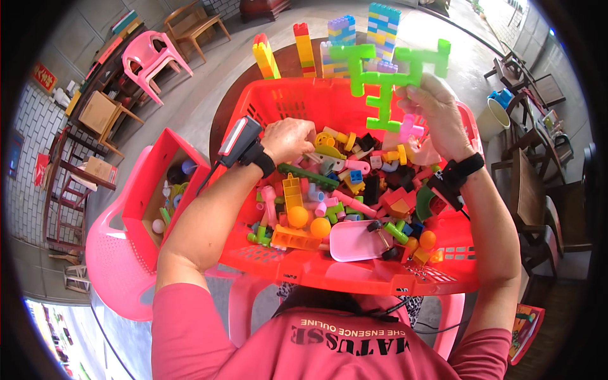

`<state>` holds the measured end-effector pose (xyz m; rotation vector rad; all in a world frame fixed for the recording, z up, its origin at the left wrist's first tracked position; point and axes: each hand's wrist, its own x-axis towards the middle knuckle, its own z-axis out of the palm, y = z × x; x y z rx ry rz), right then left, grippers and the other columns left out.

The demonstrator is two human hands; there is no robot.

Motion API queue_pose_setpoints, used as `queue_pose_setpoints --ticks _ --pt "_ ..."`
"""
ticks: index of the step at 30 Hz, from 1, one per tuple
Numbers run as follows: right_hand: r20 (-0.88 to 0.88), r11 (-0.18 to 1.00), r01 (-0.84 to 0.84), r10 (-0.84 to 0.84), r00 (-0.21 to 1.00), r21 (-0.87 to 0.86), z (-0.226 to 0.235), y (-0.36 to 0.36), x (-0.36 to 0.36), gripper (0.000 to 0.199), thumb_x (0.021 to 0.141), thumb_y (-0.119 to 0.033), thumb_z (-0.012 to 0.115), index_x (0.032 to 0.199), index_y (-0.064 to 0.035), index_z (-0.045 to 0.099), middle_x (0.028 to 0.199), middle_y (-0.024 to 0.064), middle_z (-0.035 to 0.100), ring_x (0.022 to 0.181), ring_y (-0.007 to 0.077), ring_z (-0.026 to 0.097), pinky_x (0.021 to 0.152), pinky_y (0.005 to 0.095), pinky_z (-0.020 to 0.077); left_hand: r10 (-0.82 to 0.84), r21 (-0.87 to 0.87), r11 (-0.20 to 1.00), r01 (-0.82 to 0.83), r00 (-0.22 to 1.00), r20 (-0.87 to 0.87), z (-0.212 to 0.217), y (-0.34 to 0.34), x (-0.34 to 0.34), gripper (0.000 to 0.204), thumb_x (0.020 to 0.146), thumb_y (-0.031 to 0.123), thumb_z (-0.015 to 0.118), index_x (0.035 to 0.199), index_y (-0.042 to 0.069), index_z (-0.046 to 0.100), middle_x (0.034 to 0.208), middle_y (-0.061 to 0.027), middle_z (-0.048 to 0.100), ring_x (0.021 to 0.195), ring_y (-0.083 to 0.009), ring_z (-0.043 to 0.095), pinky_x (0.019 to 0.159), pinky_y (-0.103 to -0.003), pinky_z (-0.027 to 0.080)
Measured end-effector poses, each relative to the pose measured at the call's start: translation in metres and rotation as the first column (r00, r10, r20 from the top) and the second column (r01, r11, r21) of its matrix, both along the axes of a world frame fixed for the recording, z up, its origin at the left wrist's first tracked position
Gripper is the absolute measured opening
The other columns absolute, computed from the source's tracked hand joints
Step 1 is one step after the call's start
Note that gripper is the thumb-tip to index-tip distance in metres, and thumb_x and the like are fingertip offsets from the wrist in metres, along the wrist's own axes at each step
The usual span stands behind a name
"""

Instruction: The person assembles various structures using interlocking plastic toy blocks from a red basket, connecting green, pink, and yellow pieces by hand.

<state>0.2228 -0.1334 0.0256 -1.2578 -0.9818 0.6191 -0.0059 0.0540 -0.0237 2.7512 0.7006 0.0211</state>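
Note:
My right hand (pixel 437 117) is raised over the far right of a red plastic basket (pixel 373 277), its fingers closed on a joined structure of bright green toy pipe pieces (pixel 382 79). A pink pipe piece (pixel 410 126) shows just below that hand. My left hand (pixel 288 139) is over the basket's left part, fingers curled down beside yellow toy pieces (pixel 326 139); whatever they pinch is hidden. Mixed toys fill the basket, among them a dark green strip (pixel 308 177), orange balls (pixel 297 216), a pink tray (pixel 356 240) and several pipe pieces.
Towers of stacked blocks (pixel 382 31) stand on a round brown table (pixel 288 60) beyond the basket. At left, a red box (pixel 140 212) with toys rests on a pink chair (pixel 114 266). Wooden furniture (pixel 529 190) and a pale bucket (pixel 493 120) are at right.

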Motion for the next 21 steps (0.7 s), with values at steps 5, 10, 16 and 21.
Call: queue_pose_setpoints --ticks 5,10,16,21 --pt "-0.025 0.998 -0.022 0.023 0.999 0.066 0.001 0.0 0.004 0.019 0.096 -0.02 0.056 0.107 -0.0049 0.06 0.094 0.003 0.065 0.084 0.0108 0.061 0.08 0.0264 0.0483 0.064 0.077 0.995 -0.069 0.996 0.064 0.017 0.02 -0.012 0.021 0.07 0.021 0.066 0.084 0.006 0.067 0.079 -0.0108 0.069 0.081 -0.0292 0.066 0.069 -0.042 0.05" --pt "-0.021 0.998 -0.046 0.047 0.999 0.045 0.003 0.001 0.009 0.021 0.097 -0.022 0.054 0.106 -0.0043 0.06 0.094 0.0019 0.064 0.086 0.0102 0.06 0.084 0.0266 0.048 -0.035 -0.048 0.998 0.03 0.992 -0.121 0.029 0.028 -0.016 0.02 0.068 0.015 0.066 0.085 0.008 0.072 0.082 -0.0115 0.069 0.083 -0.0283 0.067 0.071 -0.04 0.051" --pt "0.003 0.991 -0.127 0.127 0.992 0.041 0.001 0.0 0.013 0.021 0.098 -0.023 0.052 0.105 -0.0046 0.06 0.094 0.0023 0.064 0.087 0.0093 0.06 0.086 0.0263 0.0479 -0.319 -0.276 0.929 0.246 0.91 -0.264 0.016 0.018 -0.013 0.026 0.068 0.009 0.065 0.092 0.007 0.073 0.084 -0.0118 0.07 0.084 -0.0279 0.066 0.072 -0.038 0.051" --pt "-0.005 0.994 -0.111 0.111 0.994 0.021 0.002 0.002 0.011 0.022 0.097 -0.022 0.052 0.108 -0.0045 0.06 0.095 0.002 0.064 0.087 0.0098 0.06 0.085 0.027 0.0472 -0.253 0.03 0.956 0.29 0.876 -0.411 -0.001 0.005 -0.002 0.033 0.072 0.006 0.059 0.102 0.013 0.071 0.087 -0.0144 0.068 0.089 -0.0314 0.065 0.075 -0.042 0.051"
